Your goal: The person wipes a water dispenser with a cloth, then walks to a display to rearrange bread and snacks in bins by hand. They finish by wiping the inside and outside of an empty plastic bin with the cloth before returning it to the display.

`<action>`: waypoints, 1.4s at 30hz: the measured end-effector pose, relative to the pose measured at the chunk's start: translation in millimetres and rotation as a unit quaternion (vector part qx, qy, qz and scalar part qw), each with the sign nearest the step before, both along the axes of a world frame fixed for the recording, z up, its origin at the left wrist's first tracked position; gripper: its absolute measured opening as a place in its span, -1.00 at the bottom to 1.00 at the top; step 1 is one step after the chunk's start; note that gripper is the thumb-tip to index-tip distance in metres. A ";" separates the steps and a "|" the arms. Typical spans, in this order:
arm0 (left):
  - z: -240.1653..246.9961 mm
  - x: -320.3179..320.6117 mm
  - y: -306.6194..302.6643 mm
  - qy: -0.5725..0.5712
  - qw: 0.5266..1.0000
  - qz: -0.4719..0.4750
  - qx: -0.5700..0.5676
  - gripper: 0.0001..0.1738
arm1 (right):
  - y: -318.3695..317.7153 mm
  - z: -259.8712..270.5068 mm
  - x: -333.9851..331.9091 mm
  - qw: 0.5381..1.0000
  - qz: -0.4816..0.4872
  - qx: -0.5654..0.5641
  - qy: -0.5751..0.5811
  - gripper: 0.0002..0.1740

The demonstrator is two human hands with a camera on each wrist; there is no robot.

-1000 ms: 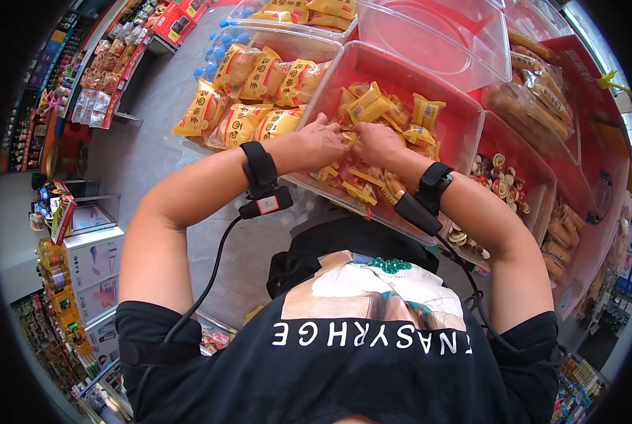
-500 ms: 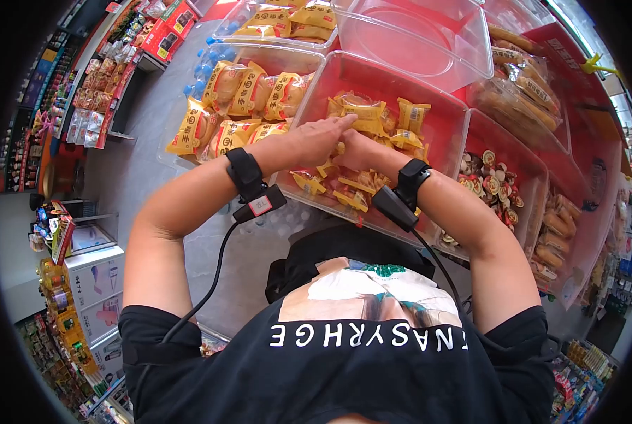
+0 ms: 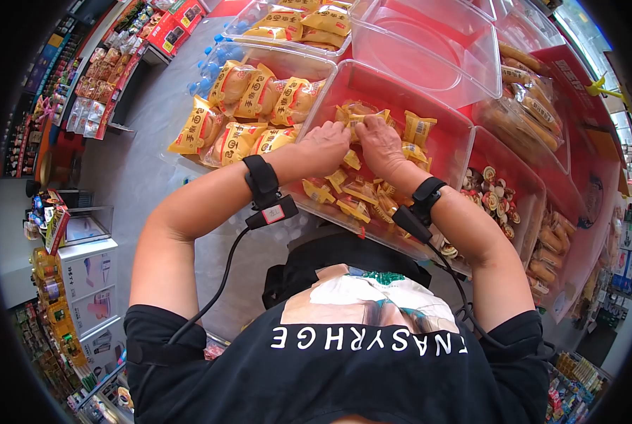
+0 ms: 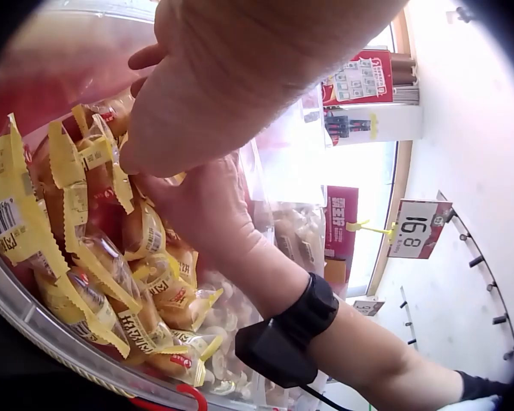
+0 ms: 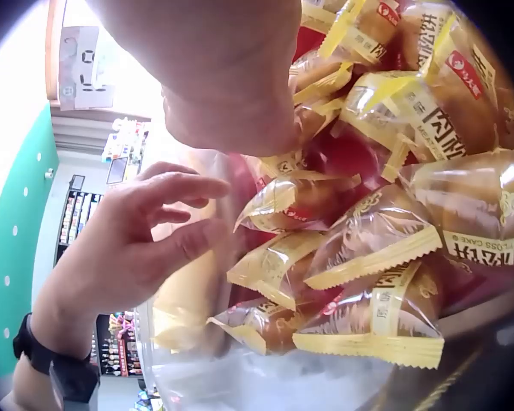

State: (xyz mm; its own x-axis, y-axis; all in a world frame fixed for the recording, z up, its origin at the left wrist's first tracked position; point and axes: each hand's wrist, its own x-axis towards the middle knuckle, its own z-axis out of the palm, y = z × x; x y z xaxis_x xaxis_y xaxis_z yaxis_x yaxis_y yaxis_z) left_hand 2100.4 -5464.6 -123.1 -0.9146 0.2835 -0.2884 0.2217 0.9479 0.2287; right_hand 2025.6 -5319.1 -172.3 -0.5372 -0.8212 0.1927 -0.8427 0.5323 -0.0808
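Observation:
In the head view, both hands are over a clear plastic bin (image 3: 464,152) holding yellow-wrapped floss cakes (image 3: 358,191). My left hand (image 3: 328,150) hovers at the bin's left side. The right wrist view shows that left hand (image 5: 128,235) with thumb and fingers apart and nothing between them, beside several wrapped cakes (image 5: 377,240). My right hand (image 3: 385,147) reaches down among the cakes at the middle of the pile. In the left wrist view the left hand covers the right hand's (image 4: 210,205) fingers, so I cannot tell whether they grip a cake.
Left of this bin is another bin with larger yellow-bagged breads (image 3: 259,92). To the right stand a bin of small round swirled snacks (image 3: 496,191) and bagged long breads (image 3: 531,92). Behind sits a clear bin (image 3: 429,42). Blue-capped bottles (image 3: 217,60) line the left side.
The hands crossed close together half a second ago, the left overlapping the right. Now they are apart, with the right hand farther forward over the cakes.

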 end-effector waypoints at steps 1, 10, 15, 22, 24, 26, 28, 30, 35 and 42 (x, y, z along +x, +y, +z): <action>-1.4 -3.5 2.2 -0.027 0.998 -0.027 -0.043 -0.34 | -0.8 -1.4 -1.8 1.000 -0.014 -0.001 -0.005 -0.75; -27.4 -8.3 27.3 -0.081 0.983 -0.163 -0.009 -0.48 | 5.0 37.5 -25.0 0.972 -0.107 0.042 -0.205 -0.37; -20.8 -16.0 25.4 -0.160 0.947 -0.227 -0.160 -0.43 | 17.7 14.5 -33.4 0.851 -0.073 -0.111 -0.509 -0.33; -7.3 6.0 5.1 -0.111 0.975 -0.186 -0.040 -0.56 | 16.1 -5.3 -8.6 0.911 -0.005 -0.041 -0.410 -0.36; 16.3 4.6 2.2 -0.072 0.988 -0.134 0.010 -0.56 | 13.2 5.0 -1.3 0.929 0.027 0.009 -0.370 -0.36; 28.4 4.0 1.1 0.045 0.995 -0.072 0.051 -0.53 | 10.6 1.7 -0.3 0.953 0.104 -0.032 -0.284 -0.42; 12.5 4.3 7.6 0.078 0.987 -0.019 0.143 -0.45 | 4.9 -8.6 -5.1 0.922 0.064 -0.064 -0.376 -0.47; -8.9 -0.6 12.1 0.113 0.977 0.010 0.179 -0.39 | 0.6 -3.6 -15.7 0.892 0.046 -0.075 -0.443 -0.51; -16.5 -8.1 14.2 0.106 0.983 0.050 0.139 -0.29 | -10.0 27.6 -50.0 0.921 0.041 0.133 -0.365 -0.60; -6.8 -6.0 3.8 0.039 0.995 -0.086 -0.025 -0.51 | -37.7 13.9 -73.7 0.965 -0.021 -0.013 -0.261 -0.64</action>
State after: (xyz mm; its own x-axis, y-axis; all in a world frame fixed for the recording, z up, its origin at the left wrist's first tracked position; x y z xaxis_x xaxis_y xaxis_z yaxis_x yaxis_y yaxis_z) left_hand 2094.3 -5460.9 -129.9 -0.8735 0.4254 -0.2366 0.3972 0.9039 0.1588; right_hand 1952.0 -5356.7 -158.5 -0.5992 -0.7952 -0.0932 -0.6615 0.5573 -0.5018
